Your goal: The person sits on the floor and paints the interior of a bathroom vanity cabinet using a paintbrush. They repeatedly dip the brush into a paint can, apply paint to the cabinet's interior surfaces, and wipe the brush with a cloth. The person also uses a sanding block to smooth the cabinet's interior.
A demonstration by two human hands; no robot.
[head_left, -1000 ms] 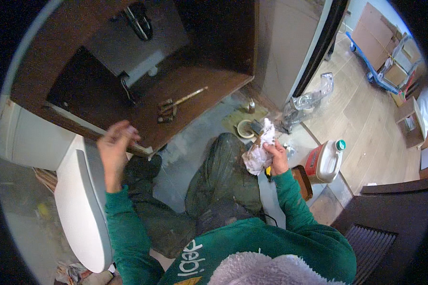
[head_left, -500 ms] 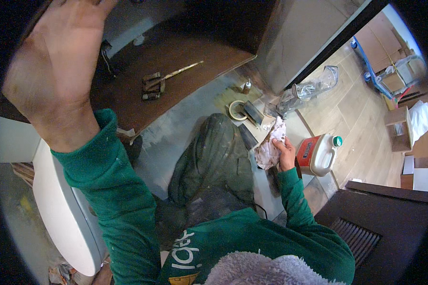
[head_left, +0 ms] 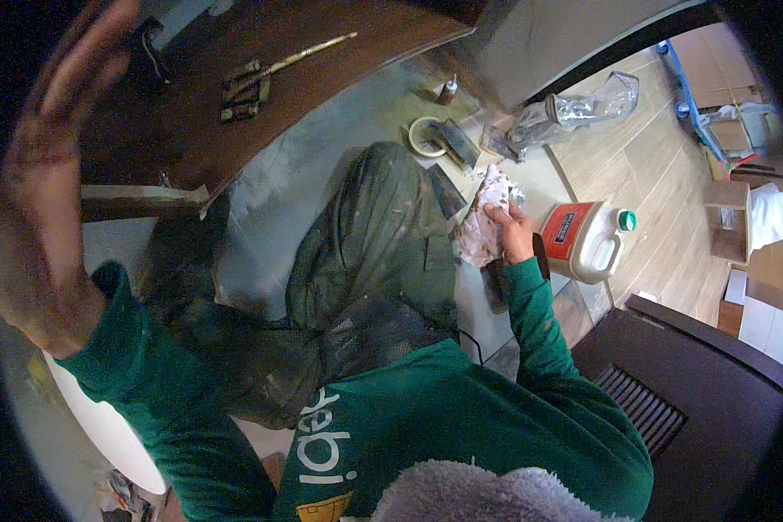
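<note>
1. From here, the right hand (head_left: 518, 237) pinches a stained white rag (head_left: 477, 241) between thumb and fingers.
2. That rag is between the bent knee (head_left: 383, 174) and the white jug (head_left: 588, 257).
3. The left hand (head_left: 48, 187) is lifted at far left, its fingers stretched out and blurred.
4. A brush (head_left: 311, 53) lies on the brown shelf (head_left: 309, 84); a pale ring (head_left: 412, 137) sits beyond the knee.

Right hand (head_left: 517, 237) gripping stained cloth (head_left: 478, 235), left hand (head_left: 48, 178) raised
</note>
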